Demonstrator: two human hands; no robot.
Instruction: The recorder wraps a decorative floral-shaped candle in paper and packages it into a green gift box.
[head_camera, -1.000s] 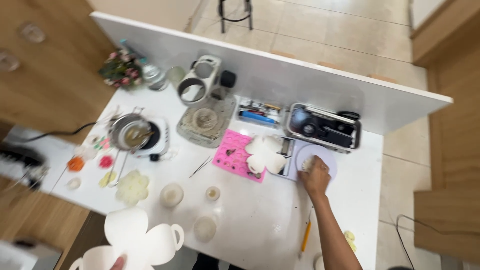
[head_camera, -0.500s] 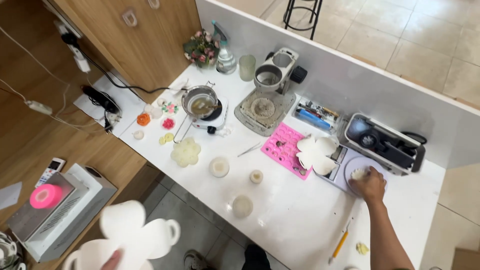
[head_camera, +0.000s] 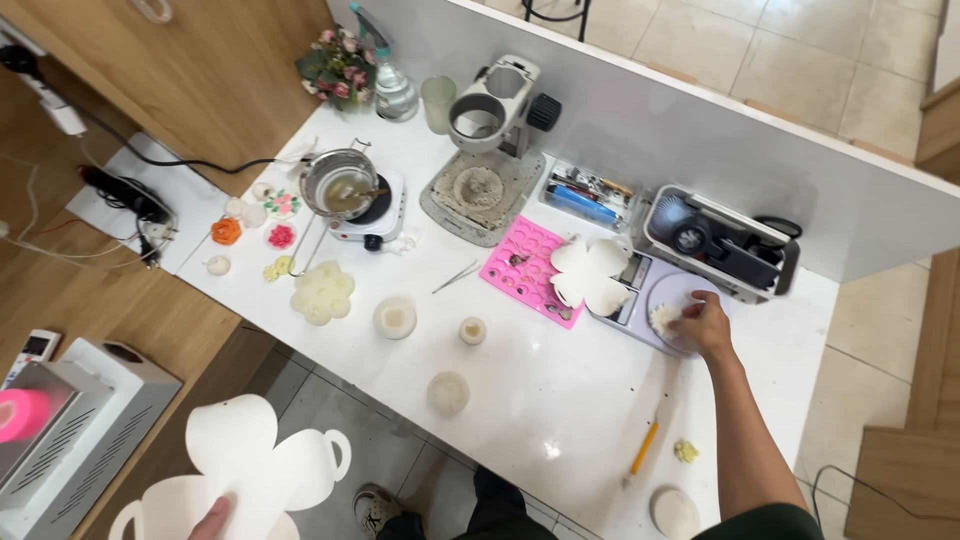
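Right hand (head_camera: 705, 325) reached out to the 2 o'clock side of the counter (head_camera: 560, 420), fingers curled down around a small whitish lump (head_camera: 664, 318) resting on the round pan of a flat grey scale (head_camera: 672, 300). The lump sat on the pan's near-left part, touching the fingertips; whether it was lifted or merely steadied could not be told.

Left hand (head_camera: 212, 520) was low at 7 o'clock, off the counter edge and above the floor, only its fingertips showing. It pinched a white flower-shaped mould with loop handles (head_camera: 245, 465), held flat and away from the work surface, probably to keep it clear of the crowded top.

A second white flower-shaped mould (head_camera: 588, 272) lay just left of the scale, overlapping a pink silicone mould tray (head_camera: 530, 268). At 12 o'clock stood a stereo microscope (head_camera: 490, 130), with a parts box (head_camera: 590, 195) to its right and a black-and-white machine (head_camera: 722, 240) behind the scale.

Toward 10 o'clock a metal pot (head_camera: 340, 185) sat on a small white hotplate (head_camera: 375, 215), close to the wall cable, presumably for power. Small coloured flower pieces (head_camera: 255, 225) clustered beside it, and a pale flower-shaped slab (head_camera: 322, 293) lay nearer. Three round pale discs (head_camera: 395, 318) were spread across the middle; an orange pencil (head_camera: 643, 448) lay at 5 o'clock.
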